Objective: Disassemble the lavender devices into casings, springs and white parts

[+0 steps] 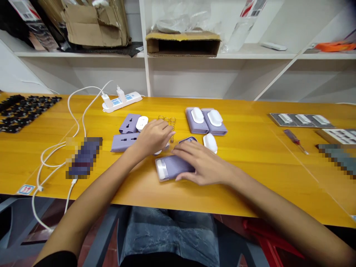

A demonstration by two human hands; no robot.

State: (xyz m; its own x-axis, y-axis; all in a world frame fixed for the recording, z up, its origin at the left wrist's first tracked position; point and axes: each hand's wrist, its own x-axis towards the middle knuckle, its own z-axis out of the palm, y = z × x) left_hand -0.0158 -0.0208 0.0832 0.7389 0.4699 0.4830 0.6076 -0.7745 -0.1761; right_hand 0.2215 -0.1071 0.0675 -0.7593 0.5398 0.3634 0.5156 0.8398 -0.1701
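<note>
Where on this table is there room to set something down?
The widest bare stretch of the yellow wooden table lies between the two capped lavender housings and the screwdriver. Another lies between the power strip and the lavender faceplates. It is crowded around the left hand and right hand, among springs and white caps.
</note>
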